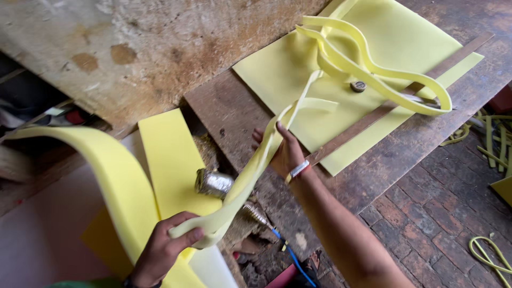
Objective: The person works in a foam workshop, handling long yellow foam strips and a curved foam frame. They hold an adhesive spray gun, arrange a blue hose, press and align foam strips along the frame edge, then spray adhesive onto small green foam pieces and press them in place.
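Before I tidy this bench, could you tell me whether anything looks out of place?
Thin yellow foam offcuts lie scattered on the brick floor at right, and a looped foam strip sprawls tangled over the foam sheet and metal ruler.

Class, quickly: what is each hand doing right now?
Left hand: closed, gripping the yellow foam strip.
Right hand: fingers loosely curled around the same strip.

Soft even daylight, no hard shadows. Yellow foam sheet point(373, 48) runs bright, near overexposed. Dim recess upper left. Slight motion blur, mild wide-angle stretch at edges.
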{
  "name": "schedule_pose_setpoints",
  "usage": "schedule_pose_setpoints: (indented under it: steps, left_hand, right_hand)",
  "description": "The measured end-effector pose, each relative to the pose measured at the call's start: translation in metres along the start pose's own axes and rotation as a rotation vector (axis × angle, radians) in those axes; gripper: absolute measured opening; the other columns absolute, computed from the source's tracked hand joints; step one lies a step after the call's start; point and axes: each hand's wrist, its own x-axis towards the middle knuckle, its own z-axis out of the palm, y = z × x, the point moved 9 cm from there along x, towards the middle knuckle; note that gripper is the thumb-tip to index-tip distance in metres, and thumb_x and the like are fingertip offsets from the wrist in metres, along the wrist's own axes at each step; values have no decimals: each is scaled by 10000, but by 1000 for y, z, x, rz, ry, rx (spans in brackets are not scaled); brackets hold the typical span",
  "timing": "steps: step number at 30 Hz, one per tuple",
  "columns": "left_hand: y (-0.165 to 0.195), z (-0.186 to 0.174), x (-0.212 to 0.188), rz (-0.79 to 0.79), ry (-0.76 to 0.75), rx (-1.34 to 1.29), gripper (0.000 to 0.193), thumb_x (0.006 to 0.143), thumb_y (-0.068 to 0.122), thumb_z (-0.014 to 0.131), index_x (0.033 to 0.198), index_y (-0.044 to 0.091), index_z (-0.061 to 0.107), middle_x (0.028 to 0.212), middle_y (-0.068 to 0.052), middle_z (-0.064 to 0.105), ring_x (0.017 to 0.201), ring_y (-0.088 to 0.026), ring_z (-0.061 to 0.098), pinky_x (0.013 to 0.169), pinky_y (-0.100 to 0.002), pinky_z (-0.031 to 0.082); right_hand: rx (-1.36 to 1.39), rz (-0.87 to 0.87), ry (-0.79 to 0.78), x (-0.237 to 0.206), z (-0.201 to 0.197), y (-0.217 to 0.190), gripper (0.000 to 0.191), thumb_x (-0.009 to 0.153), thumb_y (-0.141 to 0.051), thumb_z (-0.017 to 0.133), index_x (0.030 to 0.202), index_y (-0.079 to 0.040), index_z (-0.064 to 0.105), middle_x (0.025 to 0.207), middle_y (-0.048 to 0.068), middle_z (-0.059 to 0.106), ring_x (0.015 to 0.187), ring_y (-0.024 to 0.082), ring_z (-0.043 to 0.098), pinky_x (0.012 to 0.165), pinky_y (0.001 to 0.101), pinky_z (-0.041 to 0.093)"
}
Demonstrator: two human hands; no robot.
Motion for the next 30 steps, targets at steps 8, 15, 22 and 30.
schedule_pose_setpoints:
  steps: [8,15,22,30]
  left_hand:
    - [-23,-203,-294,457,459,-76,434,911,214,744,1254,-15,609,1152,-129,658,1114,-218,599,966,-363,501]
    - [-72,-189,-562,857,1246,-306,616,971,262,664,1505,18,479,1484,-123,572,1399,-275,534,1175,-419,495]
    - [-205,-68,-766,521,2331,-400,308,887,42,728,1190,-5,694,1105,-77,741,960,-195,724,858,-337,570]
    - [-276,56,-884,80,2619,-361,368,917,76,712,1280,20,679,1146,-84,757,1029,-142,716,918,-298,571]
  right_hand:
    - [106,-20,-98,-20,159,81,509,830,-244,685,1268,-4,590,1082,138,710,1026,303,680,969,499,540]
    - [-36,346,-553,-100,349,330,274,884,-37,639,1147,32,603,1057,165,673,1050,327,664,990,483,563]
    - [-461,740,-1268,-384,446,615,351,794,67,668,1144,35,650,1039,121,722,968,248,714,887,375,591]
    - [-631,1158,-1847,-703,362,771,282,783,-32,724,1046,70,734,933,158,763,856,243,735,791,361,581]
